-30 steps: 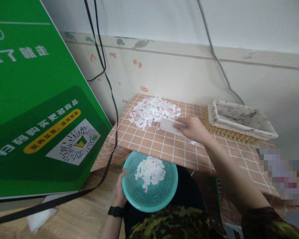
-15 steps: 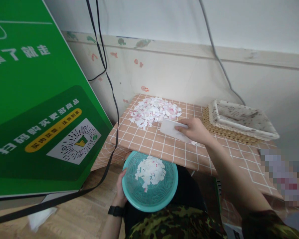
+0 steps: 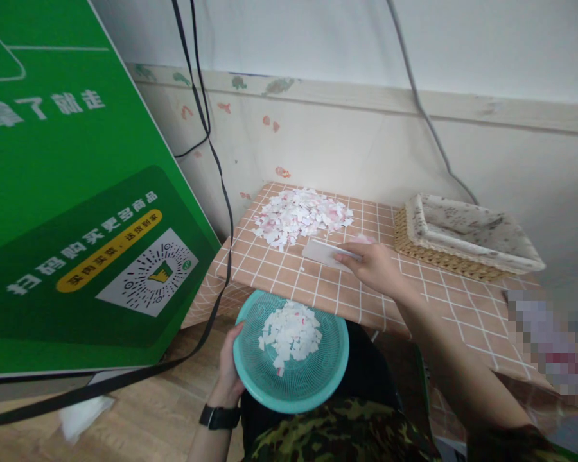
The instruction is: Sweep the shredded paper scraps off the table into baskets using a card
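Teal colander, part-filled with paper scraps, held at the table's near edge.
Left hand, a dark watch at its wrist, grips the colander by its left rim; fingers beneath are hidden. Colander sits above the person's lap, far rim close to the table edge; contact there cannot be confirmed. Beyond, right hand pinches a flat white card between thumb and fingers, low over the checked tablecloth. Just past the card lies a loose heap of white and pinkish scraps; a smaller pinkish cluster lies behind the right hand. Lined wicker basket stands to the right, near the wall, which bears red and green marks.
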`<state>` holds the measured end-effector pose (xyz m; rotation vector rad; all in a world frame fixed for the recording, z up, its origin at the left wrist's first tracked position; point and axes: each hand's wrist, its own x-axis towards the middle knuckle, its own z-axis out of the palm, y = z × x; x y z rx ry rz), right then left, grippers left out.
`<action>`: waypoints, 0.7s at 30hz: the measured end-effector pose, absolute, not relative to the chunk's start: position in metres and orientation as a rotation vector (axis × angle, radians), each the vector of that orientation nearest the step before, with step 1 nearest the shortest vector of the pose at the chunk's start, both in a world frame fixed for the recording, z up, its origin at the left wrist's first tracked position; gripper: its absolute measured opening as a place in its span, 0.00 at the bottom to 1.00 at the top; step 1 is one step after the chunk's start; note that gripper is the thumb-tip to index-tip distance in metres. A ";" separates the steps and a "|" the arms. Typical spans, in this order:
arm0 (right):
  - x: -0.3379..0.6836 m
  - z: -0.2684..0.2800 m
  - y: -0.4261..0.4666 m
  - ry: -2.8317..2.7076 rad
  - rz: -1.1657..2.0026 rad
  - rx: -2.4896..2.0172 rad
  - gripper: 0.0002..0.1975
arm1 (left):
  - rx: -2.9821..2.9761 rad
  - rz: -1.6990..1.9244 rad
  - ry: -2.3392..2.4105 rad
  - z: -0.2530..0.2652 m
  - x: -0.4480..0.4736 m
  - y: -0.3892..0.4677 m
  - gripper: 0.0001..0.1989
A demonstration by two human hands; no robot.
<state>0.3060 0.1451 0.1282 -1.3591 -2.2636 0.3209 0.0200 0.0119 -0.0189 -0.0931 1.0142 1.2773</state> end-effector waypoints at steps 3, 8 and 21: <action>0.300 0.121 0.126 -2.298 0.392 -1.303 0.13 | -0.091 1.258 1.014 -0.006 0.019 0.013 0.07; 0.294 0.122 0.083 -2.408 0.566 -1.125 0.14 | -0.098 1.253 1.008 0.007 0.016 0.012 0.07; 0.273 0.113 0.177 -2.162 0.121 -1.415 0.13 | -0.095 1.262 1.015 -0.017 0.013 0.008 0.09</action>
